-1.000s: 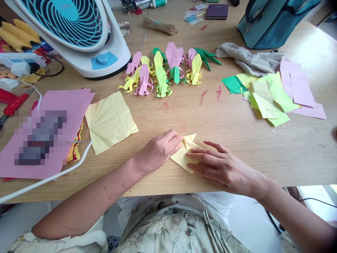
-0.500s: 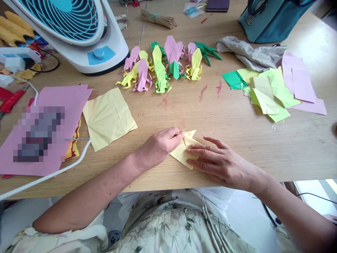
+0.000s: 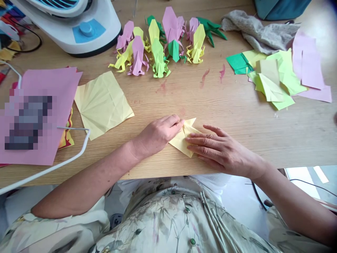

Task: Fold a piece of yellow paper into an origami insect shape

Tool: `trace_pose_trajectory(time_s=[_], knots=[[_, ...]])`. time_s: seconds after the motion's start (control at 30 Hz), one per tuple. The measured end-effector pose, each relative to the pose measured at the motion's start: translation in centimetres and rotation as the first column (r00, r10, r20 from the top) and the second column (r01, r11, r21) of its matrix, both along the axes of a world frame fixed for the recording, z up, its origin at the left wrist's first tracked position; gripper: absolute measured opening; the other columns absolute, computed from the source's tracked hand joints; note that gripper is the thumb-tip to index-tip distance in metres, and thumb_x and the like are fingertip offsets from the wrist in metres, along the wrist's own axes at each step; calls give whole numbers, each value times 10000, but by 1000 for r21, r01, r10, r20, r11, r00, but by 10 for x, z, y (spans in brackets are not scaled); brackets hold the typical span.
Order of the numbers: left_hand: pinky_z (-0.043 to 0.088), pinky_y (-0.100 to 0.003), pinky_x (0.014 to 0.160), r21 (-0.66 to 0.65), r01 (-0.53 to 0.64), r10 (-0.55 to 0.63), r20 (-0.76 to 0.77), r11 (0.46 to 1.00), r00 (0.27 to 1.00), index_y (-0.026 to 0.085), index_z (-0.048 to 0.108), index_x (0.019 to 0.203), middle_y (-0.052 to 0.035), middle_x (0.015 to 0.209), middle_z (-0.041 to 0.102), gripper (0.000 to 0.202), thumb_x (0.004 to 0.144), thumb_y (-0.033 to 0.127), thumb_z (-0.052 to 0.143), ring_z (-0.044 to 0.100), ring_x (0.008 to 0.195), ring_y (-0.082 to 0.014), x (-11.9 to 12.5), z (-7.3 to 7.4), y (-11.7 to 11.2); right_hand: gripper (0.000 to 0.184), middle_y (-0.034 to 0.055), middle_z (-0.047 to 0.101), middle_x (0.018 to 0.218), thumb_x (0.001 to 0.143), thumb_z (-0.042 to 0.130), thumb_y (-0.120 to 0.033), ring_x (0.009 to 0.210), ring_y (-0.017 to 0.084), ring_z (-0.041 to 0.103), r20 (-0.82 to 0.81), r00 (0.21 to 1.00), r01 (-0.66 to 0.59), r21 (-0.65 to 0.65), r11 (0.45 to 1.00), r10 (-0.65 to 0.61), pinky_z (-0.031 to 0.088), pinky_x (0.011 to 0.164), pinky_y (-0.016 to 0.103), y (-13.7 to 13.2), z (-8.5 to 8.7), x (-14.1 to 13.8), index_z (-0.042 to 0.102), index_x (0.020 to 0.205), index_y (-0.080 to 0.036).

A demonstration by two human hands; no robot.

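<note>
A folded yellow paper piece [image 3: 181, 140] lies near the front edge of the wooden table [image 3: 237, 116]. My left hand [image 3: 158, 133] rests on its left side, fingers curled and pinching the top fold. My right hand [image 3: 221, 151] lies flat on its right side, fingers stretched out and pressing it down. A creased yellow square sheet [image 3: 102, 102] lies to the left of my hands.
Several folded paper figures [image 3: 163, 45] in pink, yellow and green stand at the back. A white fan base [image 3: 79, 28] is at back left, pink sheets [image 3: 39, 112] and a white cable [image 3: 52, 168] at left, loose coloured sheets [image 3: 279, 77] and a grey cloth [image 3: 260, 31] at right.
The view has tilted down, so everything sits higher in the picture. My hands stay on the yellow piece in nearly the same pose.
</note>
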State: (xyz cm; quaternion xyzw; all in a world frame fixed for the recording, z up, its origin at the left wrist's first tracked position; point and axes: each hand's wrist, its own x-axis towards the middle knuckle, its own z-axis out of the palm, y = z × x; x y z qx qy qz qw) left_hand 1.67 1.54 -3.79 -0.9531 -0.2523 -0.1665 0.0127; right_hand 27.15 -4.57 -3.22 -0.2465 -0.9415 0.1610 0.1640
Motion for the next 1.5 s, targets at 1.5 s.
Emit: trace_pose_trajectory(time_s=[1.5], knots=[[546, -307, 874, -18, 44, -46, -115, 999, 992, 87, 556, 1283, -114, 1120, 666, 331, 991, 78, 399, 628, 977, -179, -5, 10, -4, 297, 135, 582, 1404, 986, 478, -171, 1387, 212, 456, 13, 1000, -11, 36, 999, 10, 227, 1210, 513, 0, 1, -1, 611, 1250, -157]])
